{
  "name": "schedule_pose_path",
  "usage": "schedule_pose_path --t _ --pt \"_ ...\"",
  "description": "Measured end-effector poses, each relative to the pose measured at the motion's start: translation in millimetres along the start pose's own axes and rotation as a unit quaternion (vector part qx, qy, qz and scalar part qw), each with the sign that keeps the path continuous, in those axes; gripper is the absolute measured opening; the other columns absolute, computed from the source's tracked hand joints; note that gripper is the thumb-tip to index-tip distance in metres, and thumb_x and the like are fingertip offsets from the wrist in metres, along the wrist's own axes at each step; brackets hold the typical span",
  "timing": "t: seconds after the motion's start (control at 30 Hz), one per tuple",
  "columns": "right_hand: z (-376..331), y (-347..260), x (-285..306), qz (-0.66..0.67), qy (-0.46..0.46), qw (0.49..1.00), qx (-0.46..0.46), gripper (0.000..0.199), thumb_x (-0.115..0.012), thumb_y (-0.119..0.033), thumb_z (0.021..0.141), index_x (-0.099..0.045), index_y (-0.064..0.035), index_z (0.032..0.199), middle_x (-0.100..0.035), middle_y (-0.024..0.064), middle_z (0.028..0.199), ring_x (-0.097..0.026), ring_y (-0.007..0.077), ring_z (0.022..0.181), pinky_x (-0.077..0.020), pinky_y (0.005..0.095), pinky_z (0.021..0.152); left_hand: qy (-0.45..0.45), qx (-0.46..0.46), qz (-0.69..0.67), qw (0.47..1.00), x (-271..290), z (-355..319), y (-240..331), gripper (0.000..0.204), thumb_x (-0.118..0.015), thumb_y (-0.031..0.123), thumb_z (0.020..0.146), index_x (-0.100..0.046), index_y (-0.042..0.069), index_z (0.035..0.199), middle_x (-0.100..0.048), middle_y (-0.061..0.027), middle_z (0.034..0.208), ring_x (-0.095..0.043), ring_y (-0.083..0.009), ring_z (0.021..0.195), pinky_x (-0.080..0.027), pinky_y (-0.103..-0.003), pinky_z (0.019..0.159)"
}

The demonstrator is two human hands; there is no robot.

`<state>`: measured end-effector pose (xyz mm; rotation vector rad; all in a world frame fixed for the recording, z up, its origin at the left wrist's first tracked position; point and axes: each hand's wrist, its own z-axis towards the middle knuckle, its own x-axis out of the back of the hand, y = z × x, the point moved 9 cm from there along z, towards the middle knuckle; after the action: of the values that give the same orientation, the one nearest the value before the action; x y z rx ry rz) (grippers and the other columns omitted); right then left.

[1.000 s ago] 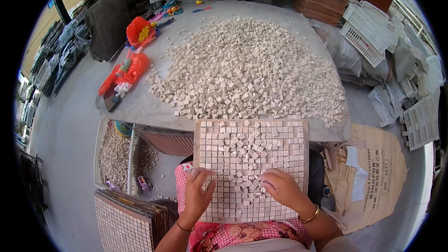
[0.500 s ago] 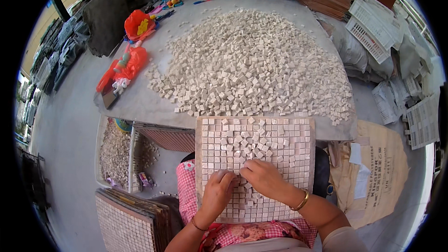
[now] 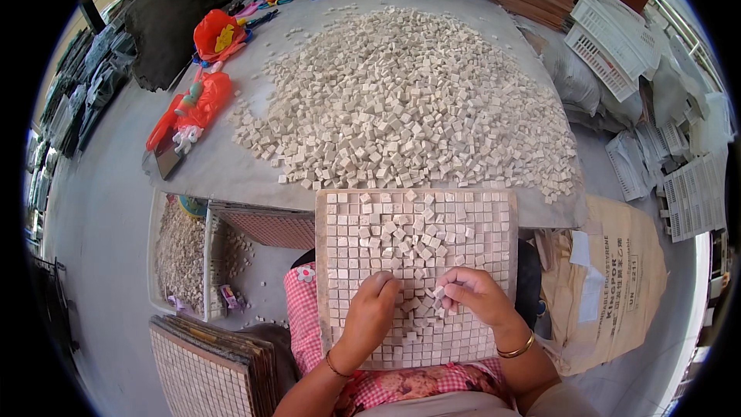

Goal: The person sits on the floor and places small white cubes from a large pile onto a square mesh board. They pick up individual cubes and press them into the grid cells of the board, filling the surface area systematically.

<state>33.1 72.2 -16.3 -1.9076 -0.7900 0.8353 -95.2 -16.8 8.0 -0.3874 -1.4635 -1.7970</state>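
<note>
A square grid tray (image 3: 323,262) rests on my lap, most of its cells filled with small cream stone tiles. Loose tiles (image 3: 417,233) lie scattered over its upper middle, and more sit between my hands. My right hand (image 3: 482,300) pinches one small stone tile (image 3: 438,293) between thumb and fingers, just above the tray. Over the tray's left middle, my left hand (image 3: 372,309) is closed with its fingers curled in. Whatever the left fingers hold, if anything, is hidden.
A big heap of stone tiles (image 3: 417,100) covers the table (image 3: 262,177) beyond the tray. Red plastic bags (image 3: 212,96) lie at its left. A white crate (image 3: 207,262) of tiles and stacked filled trays (image 3: 204,371) stand left; a brown sack (image 3: 617,286) lies right.
My right hand has moved right, away from my left hand, and now shows a tile in its pinch. My left hand has shifted only slightly.
</note>
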Motion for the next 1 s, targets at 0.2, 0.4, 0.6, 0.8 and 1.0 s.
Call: schedule_pose_path --t 0.2,0.4,0.6,0.8,1.0 --pt "-13 -3 15 0.001 0.013 0.999 0.036 0.017 -0.054 -0.013 0.096 -0.058 0.0017 0.104 -0.063 0.0052 0.08 -0.058 0.0103 0.071 -0.0478 0.0231 0.063 -0.011 0.021 0.035 0.999 -3 7 8 0.01 -0.06 -0.003 0.075 -0.058 -0.001 0.085 -0.057 -0.0145 0.084 -0.057 -0.0337 0.079 -0.048 -0.04 0.069" --pt "-29 -4 25 0.156 -0.005 0.987 0.038 0.018 -0.054 -0.013 0.095 -0.057 0.0008 0.107 -0.064 0.0107 0.099 -0.063 0.0135 0.082 -0.0499 0.0229 0.069 -0.012 0.024 0.111 0.993 -11 1 8 0.009 -0.061 -0.003 0.076 -0.059 0.0 0.084 -0.058 -0.0133 0.086 -0.056 -0.0325 0.079 -0.047 -0.039 0.07" --pt "-36 -7 33 0.082 -0.001 0.993 0.09 0.021 -0.063 -0.013 0.091 -0.058 -0.0005 0.107 -0.061 0.0081 0.1 -0.061 0.0126 0.084 -0.0499 0.0249 0.071 0.006 -0.007 0.108 0.994 -8 4 12 0.01 -0.064 -0.001 0.075 -0.059 0.0 0.083 -0.058 -0.0127 0.088 -0.056 -0.0321 0.08 -0.047 -0.04 0.071" --pt "-37 -17 42 -0.383 0.108 0.909 0.123 0.015 -0.069 -0.008 0.081 -0.064 -0.0077 0.095 -0.059 0.0054 0.087 -0.06 0.0164 0.075 -0.0484 0.0296 0.063 0.033 0.005 0.097 0.995 -3 -4 31 0.013 -0.064 -0.001 0.077 -0.061 0.001 0.089 -0.058 -0.0115 0.091 -0.056 -0.0301 0.082 -0.047 -0.038 0.072" --pt "-47 -11 30 -0.482 0.14 0.844 0.191 0.016 -0.065 -0.007 0.081 -0.064 -0.0086 0.097 -0.057 0.0076 0.086 -0.061 0.0266 0.078 -0.0497 0.0367 0.065 0.034 0.04 0.022 0.998 -3 -29 41 0.013 -0.067 -0.001 0.076 -0.063 0.001 0.088 -0.06 -0.0107 0.088 -0.057 -0.0299 0.078 -0.048 -0.038 0.069"
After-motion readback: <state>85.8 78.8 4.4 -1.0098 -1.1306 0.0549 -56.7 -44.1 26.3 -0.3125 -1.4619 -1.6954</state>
